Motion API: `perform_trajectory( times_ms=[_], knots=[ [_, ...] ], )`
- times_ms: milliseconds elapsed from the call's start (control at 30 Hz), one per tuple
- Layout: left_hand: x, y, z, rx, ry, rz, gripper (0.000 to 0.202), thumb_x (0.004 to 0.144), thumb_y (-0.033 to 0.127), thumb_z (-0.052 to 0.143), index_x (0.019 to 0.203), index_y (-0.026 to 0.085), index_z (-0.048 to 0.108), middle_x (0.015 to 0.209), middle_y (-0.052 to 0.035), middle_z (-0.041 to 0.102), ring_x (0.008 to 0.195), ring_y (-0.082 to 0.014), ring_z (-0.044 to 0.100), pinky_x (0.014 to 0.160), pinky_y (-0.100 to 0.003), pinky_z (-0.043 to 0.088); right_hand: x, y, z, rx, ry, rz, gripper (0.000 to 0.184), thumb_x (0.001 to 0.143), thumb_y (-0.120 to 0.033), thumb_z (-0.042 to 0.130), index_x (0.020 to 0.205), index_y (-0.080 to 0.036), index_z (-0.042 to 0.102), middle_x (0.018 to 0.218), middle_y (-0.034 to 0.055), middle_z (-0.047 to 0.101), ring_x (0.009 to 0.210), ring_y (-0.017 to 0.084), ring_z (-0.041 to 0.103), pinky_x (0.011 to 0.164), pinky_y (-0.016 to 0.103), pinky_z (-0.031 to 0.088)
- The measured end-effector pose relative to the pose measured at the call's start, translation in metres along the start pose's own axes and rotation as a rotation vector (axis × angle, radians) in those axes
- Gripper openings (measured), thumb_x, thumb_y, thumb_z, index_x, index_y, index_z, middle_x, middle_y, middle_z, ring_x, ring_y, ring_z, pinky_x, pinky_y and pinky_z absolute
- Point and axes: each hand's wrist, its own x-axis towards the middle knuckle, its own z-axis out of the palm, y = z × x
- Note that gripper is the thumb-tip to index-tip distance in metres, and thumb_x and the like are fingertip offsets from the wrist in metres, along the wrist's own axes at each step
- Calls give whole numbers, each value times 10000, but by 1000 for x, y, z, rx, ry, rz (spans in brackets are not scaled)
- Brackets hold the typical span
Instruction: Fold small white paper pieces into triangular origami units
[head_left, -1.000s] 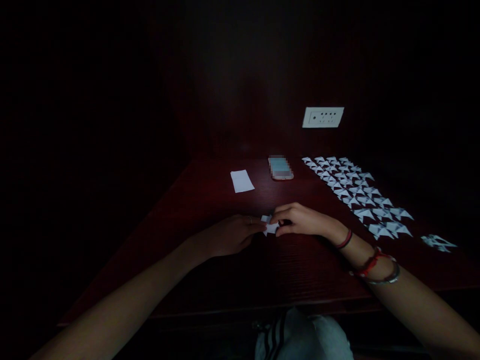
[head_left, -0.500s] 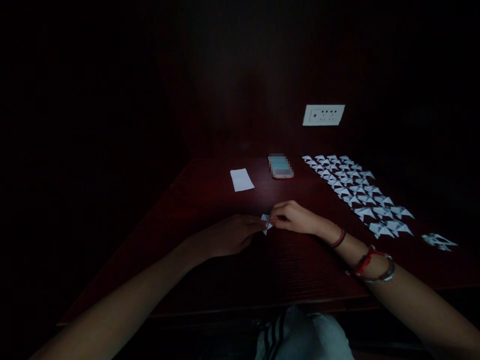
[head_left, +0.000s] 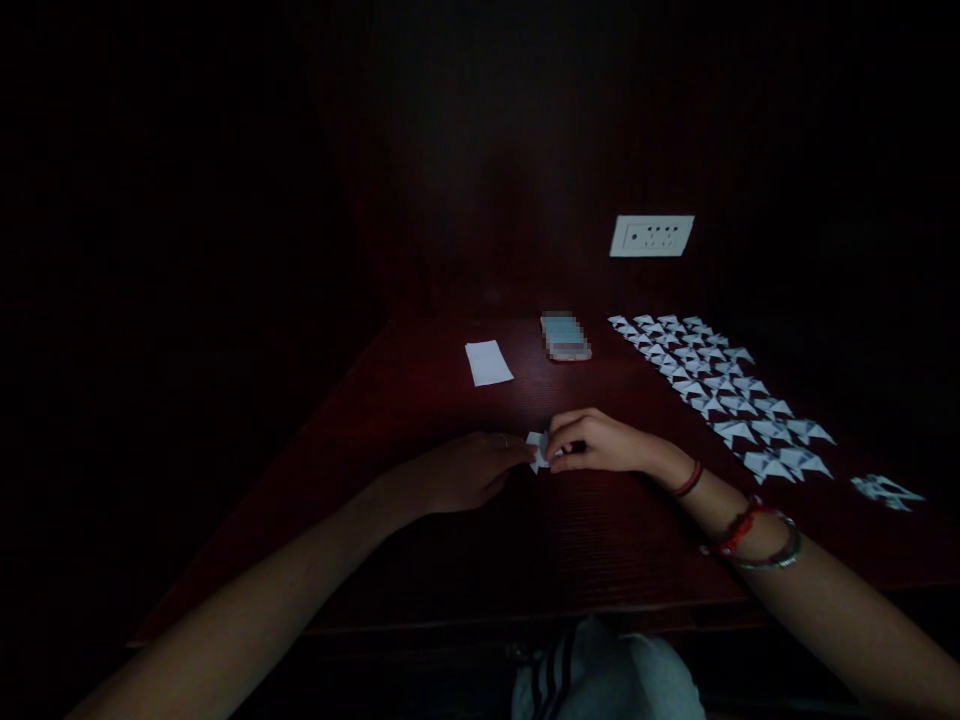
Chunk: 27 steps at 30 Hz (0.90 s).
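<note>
A small piece of folded white paper (head_left: 534, 440) lies on the dark red table between my hands. My left hand (head_left: 474, 472) comes in from the left, its fingertips holding the paper down at the left side. On the opposite side my right hand (head_left: 598, 441) is closed, thumb and fingers pinching the paper's right part. The fingers cover much of the paper, so its exact shape is hard to make out.
A stack of white paper sheets (head_left: 489, 363) lies beyond my hands, beside a phone (head_left: 566, 337). Rows of folded paper figures (head_left: 721, 385) cover the table's right side, with a separate folded cluster (head_left: 887, 492) nearer. A socket plate (head_left: 652, 236) is on the wall.
My right fingers have shifted over the paper's right part, and that part now looks lifted or bent. My left hand keeps its place on the paper. The whole view has shifted slightly.
</note>
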Motion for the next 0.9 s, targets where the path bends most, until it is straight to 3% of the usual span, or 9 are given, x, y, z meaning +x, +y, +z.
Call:
perform_trajectory(
  times_ms=[200,500,900],
  knots=[
    [-1,-2,2,52,6,28,396,787,75,382,1153,221,412,1204,-5,427,1118,-131,357,949,-296,278,5,-1,5,-104,75,39,218,813,-233,395,818,-120,582,758,45,541,673,97,490,630,217,389],
    [1,-2,5,95,18,0,390,776,82,404,1139,223,423,1160,-10,463,1034,-151,435,899,-310,316,12,6,12,-152,101,94,167,794,-217,424,745,-123,553,704,33,557,644,96,490,612,212,368],
    [1,-5,7,111,12,42,393,788,101,389,1143,264,426,1208,21,422,1080,-146,394,891,-307,311,12,6,14,-172,139,108,172,792,-255,441,733,-124,534,680,27,542,615,91,473,579,203,352]
  ],
)
